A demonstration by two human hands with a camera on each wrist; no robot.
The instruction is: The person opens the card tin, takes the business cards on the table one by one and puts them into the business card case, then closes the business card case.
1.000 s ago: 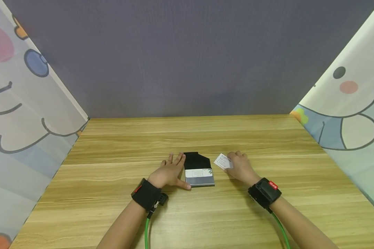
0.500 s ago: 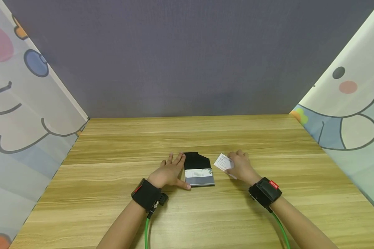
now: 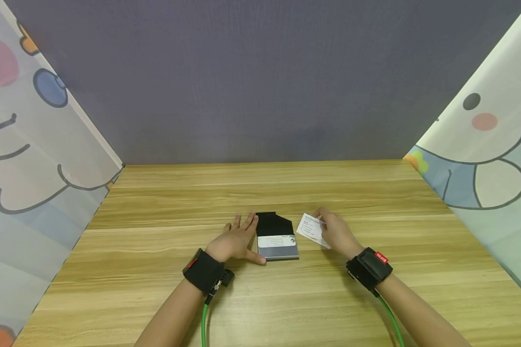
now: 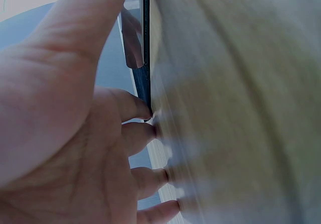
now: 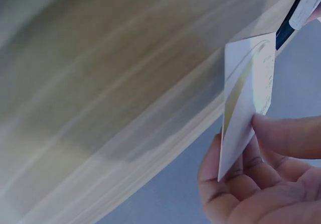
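Note:
A white business card (image 3: 310,227) with printed lines is pinched in my right hand (image 3: 338,235), just right of centre in the head view. The right wrist view shows the card (image 5: 248,91) tilted, thumb on one face and curled fingers behind. To its left a card case (image 3: 279,253) lies on the table, its black flap (image 3: 274,224) folded back. Its lower part is silvery grey, with a white printed card across the middle. My left hand (image 3: 233,243) rests with spread, straight fingers along the case's left side. Thumb and index finger touch its edge.
The wood-grain table (image 3: 260,299) runs back to a dark grey panel (image 3: 260,86). Cartoon-printed sheets (image 3: 47,144) stand along both sides. Each wrist wears a black strap (image 3: 204,271) with a green cable (image 3: 205,318) trailing toward me.
My right hand's fingers have shifted on the business card, which now shows more of its printed face and has turned slightly. The left hand and the card case stay where they were.

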